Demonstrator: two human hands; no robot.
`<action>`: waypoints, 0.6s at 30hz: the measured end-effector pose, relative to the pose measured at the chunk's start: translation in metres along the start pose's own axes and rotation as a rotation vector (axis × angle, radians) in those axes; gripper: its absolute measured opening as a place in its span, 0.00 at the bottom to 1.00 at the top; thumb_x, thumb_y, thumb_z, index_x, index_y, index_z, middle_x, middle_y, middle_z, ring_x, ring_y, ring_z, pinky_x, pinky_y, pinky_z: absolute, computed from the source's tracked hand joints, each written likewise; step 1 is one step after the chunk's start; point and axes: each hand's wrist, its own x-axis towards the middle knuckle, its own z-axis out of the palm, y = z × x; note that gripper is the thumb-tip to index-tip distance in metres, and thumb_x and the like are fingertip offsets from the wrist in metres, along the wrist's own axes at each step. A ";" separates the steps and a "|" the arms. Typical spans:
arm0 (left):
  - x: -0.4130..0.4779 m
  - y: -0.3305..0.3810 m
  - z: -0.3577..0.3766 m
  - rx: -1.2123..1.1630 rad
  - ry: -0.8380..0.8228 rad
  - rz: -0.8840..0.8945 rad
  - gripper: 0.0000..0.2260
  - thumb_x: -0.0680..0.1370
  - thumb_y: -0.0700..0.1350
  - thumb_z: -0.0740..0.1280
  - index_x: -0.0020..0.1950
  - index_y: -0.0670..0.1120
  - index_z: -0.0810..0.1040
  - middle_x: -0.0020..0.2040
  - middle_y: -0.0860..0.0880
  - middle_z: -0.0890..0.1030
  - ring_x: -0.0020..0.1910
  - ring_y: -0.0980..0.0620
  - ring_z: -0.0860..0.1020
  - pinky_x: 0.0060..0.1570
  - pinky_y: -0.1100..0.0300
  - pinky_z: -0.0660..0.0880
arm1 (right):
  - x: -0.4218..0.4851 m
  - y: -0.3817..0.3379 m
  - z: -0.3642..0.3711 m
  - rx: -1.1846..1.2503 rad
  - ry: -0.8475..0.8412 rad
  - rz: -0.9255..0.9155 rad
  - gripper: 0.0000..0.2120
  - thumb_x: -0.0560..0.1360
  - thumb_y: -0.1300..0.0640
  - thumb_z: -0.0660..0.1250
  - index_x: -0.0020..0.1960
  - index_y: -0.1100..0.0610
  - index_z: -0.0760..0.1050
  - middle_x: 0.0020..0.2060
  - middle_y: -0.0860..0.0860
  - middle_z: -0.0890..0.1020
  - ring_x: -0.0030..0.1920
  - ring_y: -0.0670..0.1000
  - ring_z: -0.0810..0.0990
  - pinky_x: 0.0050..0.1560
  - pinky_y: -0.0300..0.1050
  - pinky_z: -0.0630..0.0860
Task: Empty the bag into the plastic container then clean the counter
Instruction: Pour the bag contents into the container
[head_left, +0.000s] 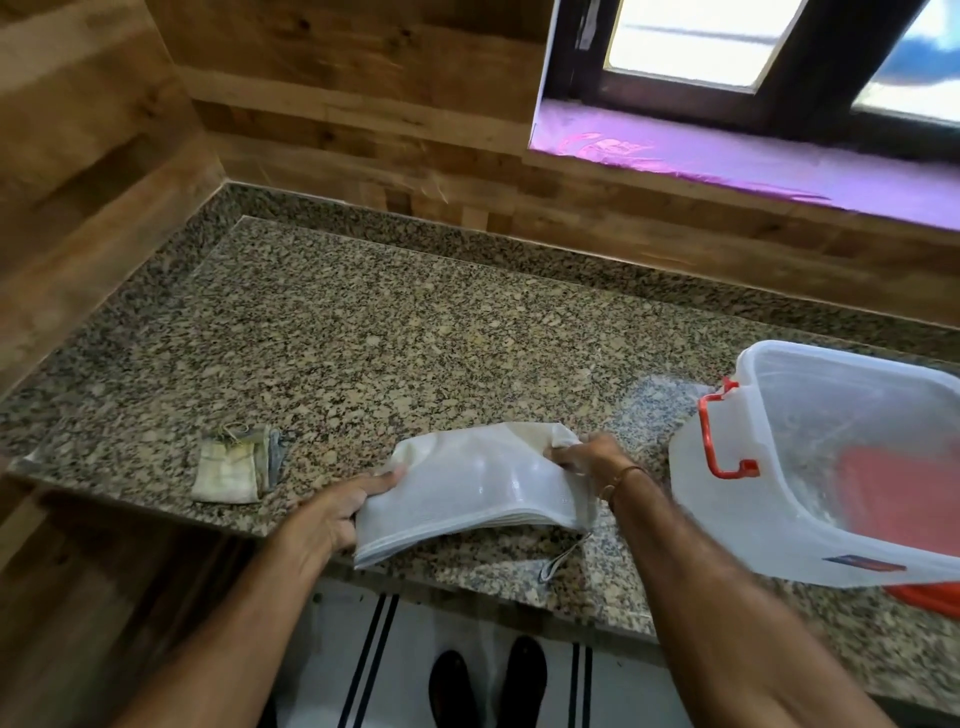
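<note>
Head view: both hands, left hand (332, 512) and right hand (589, 460), are gripping the flat bag (478, 493) lying sideways along the worktop (363, 338) front edge; the plastic container (831, 457) is sitting nearer the right.

Home kitchen, corner section. Speckled granite counter (363, 332) with a raised granite lip along the back, running from 9 o'clock across to 3 o'clock. Walls (322, 88) behind and to the left clad in brown wood-look panels, meeting in a corner at 11 o'clock. Dark-framed window (779, 67) at 1 o'clock, daylight through frosted panes; its sill (727, 161) covered with shiny purple sheet. Domestic items on the counter: translucent plastic container (852, 467) with orange latch at 3 o'clock, a small folded, stained cloth (234, 470) at 9 o'clock. At 6 o'clock, below the counter edge, a pale floor mat (415, 649) with dark stripes.
</note>
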 end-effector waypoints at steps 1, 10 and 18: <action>-0.004 0.002 0.001 -0.005 0.000 0.019 0.27 0.70 0.43 0.74 0.68 0.41 0.76 0.52 0.38 0.84 0.50 0.39 0.81 0.39 0.41 0.84 | 0.000 0.001 0.001 0.045 0.002 -0.004 0.19 0.71 0.57 0.80 0.56 0.63 0.79 0.51 0.57 0.85 0.40 0.52 0.82 0.35 0.44 0.77; -0.069 0.078 0.041 0.054 -0.019 0.303 0.11 0.76 0.44 0.71 0.58 0.43 0.79 0.46 0.41 0.86 0.49 0.41 0.81 0.37 0.44 0.83 | -0.032 -0.059 -0.047 0.395 0.035 -0.223 0.11 0.72 0.62 0.78 0.52 0.61 0.80 0.46 0.57 0.85 0.41 0.55 0.85 0.32 0.44 0.83; -0.133 0.138 0.162 0.049 -0.166 0.587 0.15 0.73 0.45 0.71 0.58 0.42 0.80 0.48 0.44 0.86 0.43 0.47 0.85 0.38 0.50 0.85 | -0.101 -0.108 -0.199 0.492 0.168 -0.604 0.08 0.72 0.62 0.77 0.50 0.63 0.82 0.36 0.54 0.84 0.30 0.49 0.82 0.30 0.40 0.80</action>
